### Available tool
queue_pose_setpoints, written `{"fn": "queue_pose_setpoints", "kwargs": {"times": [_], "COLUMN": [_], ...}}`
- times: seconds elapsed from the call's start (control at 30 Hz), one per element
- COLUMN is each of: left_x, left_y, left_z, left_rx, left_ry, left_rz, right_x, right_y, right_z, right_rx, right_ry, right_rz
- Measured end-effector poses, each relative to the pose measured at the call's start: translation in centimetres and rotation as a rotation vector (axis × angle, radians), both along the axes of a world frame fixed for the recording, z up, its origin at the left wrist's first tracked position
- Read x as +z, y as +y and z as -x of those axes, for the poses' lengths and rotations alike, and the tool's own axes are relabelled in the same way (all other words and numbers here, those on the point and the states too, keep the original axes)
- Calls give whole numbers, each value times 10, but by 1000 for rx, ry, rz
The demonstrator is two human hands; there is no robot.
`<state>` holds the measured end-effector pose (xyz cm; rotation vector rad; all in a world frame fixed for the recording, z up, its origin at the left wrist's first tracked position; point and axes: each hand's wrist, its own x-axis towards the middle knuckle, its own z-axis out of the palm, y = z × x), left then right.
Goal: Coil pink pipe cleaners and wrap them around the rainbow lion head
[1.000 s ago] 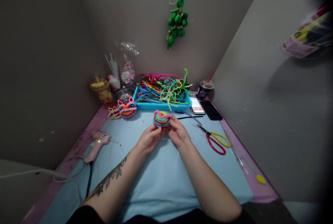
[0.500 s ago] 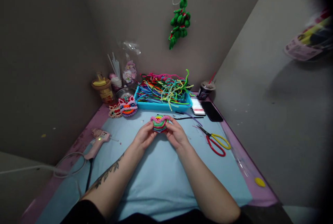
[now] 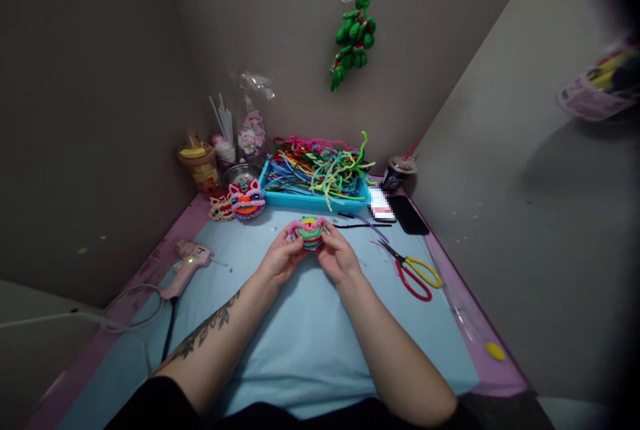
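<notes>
Between both hands is a small, round pipe-cleaner craft piece [image 3: 311, 235] in pink, green, red, yellow and blue, raised over the pale blue cloth [image 3: 305, 343]. My left hand [image 3: 281, 259] grips its left side, thumb across the front. On the right edge, my right hand [image 3: 341, 257] pinches it between thumb and fingers. Its back is hidden from view. Beyond my left hand stands a finished lion-head figure [image 3: 247, 201] in lilac, red and orange, with a cream and red one [image 3: 221, 208] partly behind it.
A blue tray [image 3: 315, 201] heaped with coloured pipe cleaners sits at the back. To the left lies a pink glue gun [image 3: 187, 270] with its cord. Scissors [image 3: 410, 271], a dark phone [image 3: 409, 215] and a drink cup [image 3: 397, 173] are on the right. Green craftwork [image 3: 355, 37] hangs above.
The pipe-cleaner piece has turned slightly, and my left thumb has moved onto its front. Its pink strand reaches further left. The whole view has shifted a little.
</notes>
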<state>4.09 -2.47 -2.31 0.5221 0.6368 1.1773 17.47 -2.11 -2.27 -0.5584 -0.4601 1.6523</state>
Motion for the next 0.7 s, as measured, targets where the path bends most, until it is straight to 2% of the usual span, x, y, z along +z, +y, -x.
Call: {"fn": "queue_pose_setpoints", "kwargs": {"times": [0.27, 0.47, 0.7], "left_x": [0, 1, -3], "left_y": [0, 0, 1], "left_z": [0, 1, 1], "left_rx": [26, 0, 6], "left_ry": [-20, -37, -27], "left_rz": [-21, -10, 4], "right_x": [0, -3, -6], "right_y": [-1, 1, 2], "right_z": [2, 3, 4], "right_rx": [3, -71, -57], "right_ry": [-33, -23, -6], "right_rz": [-44, -10, 17]}}
